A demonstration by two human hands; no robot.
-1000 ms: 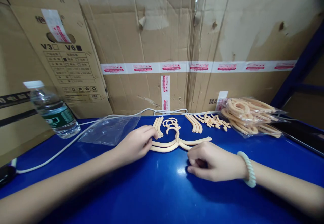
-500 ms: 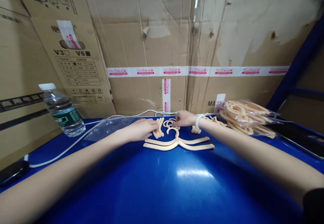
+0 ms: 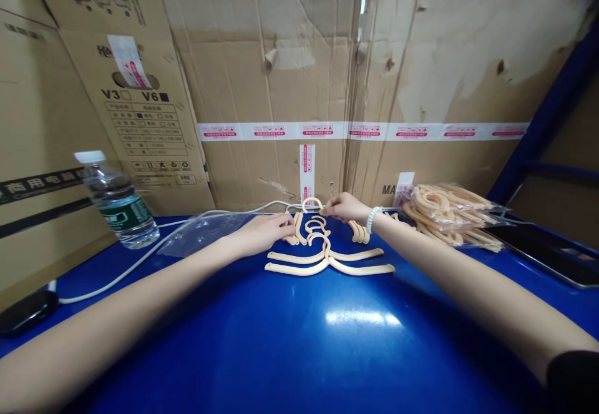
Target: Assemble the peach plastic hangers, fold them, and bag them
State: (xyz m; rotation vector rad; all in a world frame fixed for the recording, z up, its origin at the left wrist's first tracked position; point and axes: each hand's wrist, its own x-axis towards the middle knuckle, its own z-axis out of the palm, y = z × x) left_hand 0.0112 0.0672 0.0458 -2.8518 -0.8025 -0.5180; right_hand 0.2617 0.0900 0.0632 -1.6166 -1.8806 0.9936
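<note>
My right hand is closed on a beige plastic hanger hook, raised at the back of the blue table. Below it lie several loose hooks, stacked in an overlapping row. My left hand has its fingertips curled on a group of short hanger arms; whether one is lifted is hard to see. In front of both hands lie two hangers, one behind the other, with their arms spread and hooks pointing away from me. Another group of hanger arms sits below my right hand.
At the right are bagged hanger parts and a dark flat device. A water bottle, a clear plastic bag, a white cable and a black object are at left. Cardboard walls the back.
My right hand has picked a hook out of the row and lifted it up and back. My left hand has stayed by the hanger arms, with only a slight shift.
</note>
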